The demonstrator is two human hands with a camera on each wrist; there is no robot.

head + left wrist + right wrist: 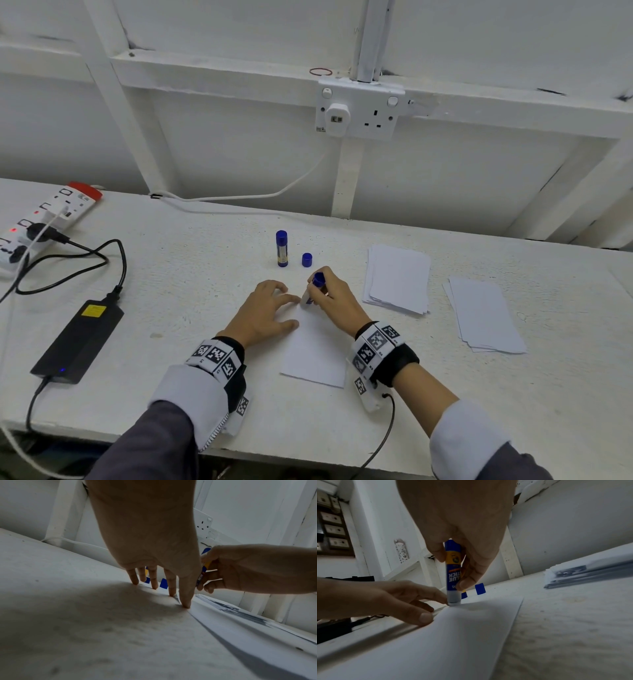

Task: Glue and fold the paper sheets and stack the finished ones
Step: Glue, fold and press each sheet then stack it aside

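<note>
A white paper sheet lies on the table in front of me. My left hand presses its left edge with straight, spread fingers. My right hand grips an uncapped blue glue stick, tip down on the sheet's far left corner. Its blue cap stands just beyond. A second, capped glue stick stands upright to the cap's left. Two stacks of white paper lie to the right: a nearer stack and a farther-right stack.
A black power adapter with cables lies at the left, and a power strip sits at the far left. A wall socket with a white cable hangs behind the table. The table's front edge is near my forearms.
</note>
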